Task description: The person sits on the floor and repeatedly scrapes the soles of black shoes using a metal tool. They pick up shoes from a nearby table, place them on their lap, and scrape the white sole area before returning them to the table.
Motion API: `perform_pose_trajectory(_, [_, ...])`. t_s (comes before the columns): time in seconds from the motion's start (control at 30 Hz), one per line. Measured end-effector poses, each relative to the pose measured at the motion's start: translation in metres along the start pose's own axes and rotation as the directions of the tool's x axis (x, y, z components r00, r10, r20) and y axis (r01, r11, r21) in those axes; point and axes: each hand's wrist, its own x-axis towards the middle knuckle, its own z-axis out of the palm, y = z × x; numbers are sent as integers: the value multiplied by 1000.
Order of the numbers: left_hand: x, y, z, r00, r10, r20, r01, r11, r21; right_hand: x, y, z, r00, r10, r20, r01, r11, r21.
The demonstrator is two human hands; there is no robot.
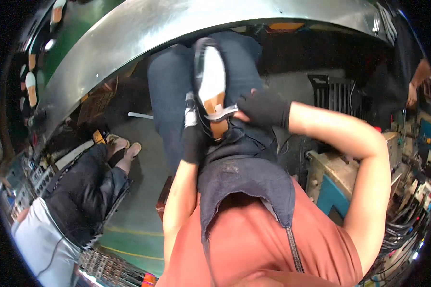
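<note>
A black shoe (210, 71) rests on my lap, its white surface and tan end facing me. On its left side is my left hand (195, 136) in a black fingerless glove, closed around the edge near the tan end. A whitish patch shows at its fingers, too blurred to identify. From the right comes my right hand (263, 107), gloved alike, with thumb and fingers pinching a silvery strip (222, 114). That strip crosses the tan end of the shoe. Whether it is a strap or a tool I cannot tell.
A curved metal bench edge (129, 33) spans the far side. Similar shoes (31, 88) line the far left on a green belt. Another person (81, 191) sits at lower left; a person's arm (416, 81) shows far right. A machine (333, 179) stands beside my right elbow.
</note>
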Motion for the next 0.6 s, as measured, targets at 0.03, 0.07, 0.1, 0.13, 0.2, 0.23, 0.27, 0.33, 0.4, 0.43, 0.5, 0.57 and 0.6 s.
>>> perform_pose_trajectory(0.03, [10, -25, -33, 969, 243, 44, -201, 678, 707, 5, 17, -10, 991, -128, -22, 129, 990, 57])
perform_pose_trajectory(0.07, [19, -49, -64, 755, 602, 261, -182, -190, 965, 12, 20, -36, 969, -20, 246, -47, 964, 260])
perform_pose_trajectory(0.1, [33, -61, -87, 735, 632, 247, -195, -153, 969, 25, 19, -68, 863, 10, 505, -245, 882, 402])
perform_pose_trajectory(0.13, [47, -68, -107, 727, 644, 237, -213, -116, 970, 31, 19, -80, 686, -22, 727, -474, 745, 470])
perform_pose_trajectory(0.2, [54, -58, -98, 676, 701, 226, -239, -82, 968, 29, 27, -79, 871, -103, 480, 81, 994, 67])
perform_pose_trajectory(0.23, [49, -44, -68, 624, 752, 214, -230, -85, 969, 29, 16, -107, 885, -84, 458, 82, 996, 24])
perform_pose_trajectory(0.27, [41, -39, -51, 575, 795, 191, -215, -78, 974, 23, -4, -113, 900, -86, 427, 120, 991, -53])
perform_pose_trajectory(0.33, [48, -35, -89, 787, 617, -5, -352, 455, 818, 11, -48, -104, 928, -129, 349, 230, 937, -263])
perform_pose_trajectory(0.4, [34, -10, -61, 914, 406, -22, -275, 657, 702, 4, -97, -57, 973, -137, 184, 190, 930, -314])
perform_pose_trajectory(0.43, [29, -10, -96, 895, 436, 93, -349, 555, 755, 13, -93, -57, 928, -369, 53, 372, 926, -71])
perform_pose_trajectory(0.5, [29, 2, -96, 835, 486, 258, -414, 246, 876, 24, -63, -40, 869, -490, -68, 494, 848, 194])
perform_pose_trajectory(0.57, [26, 25, -67, 747, 519, 415, -304, -288, 908, 21, -29, -7, 968, -220, 119, 133, 856, 500])
perform_pose_trajectory(0.6, [26, 35, -53, 696, 524, 491, -199, -517, 833, 17, -24, -13, 969, -209, 129, 146, 913, 382])
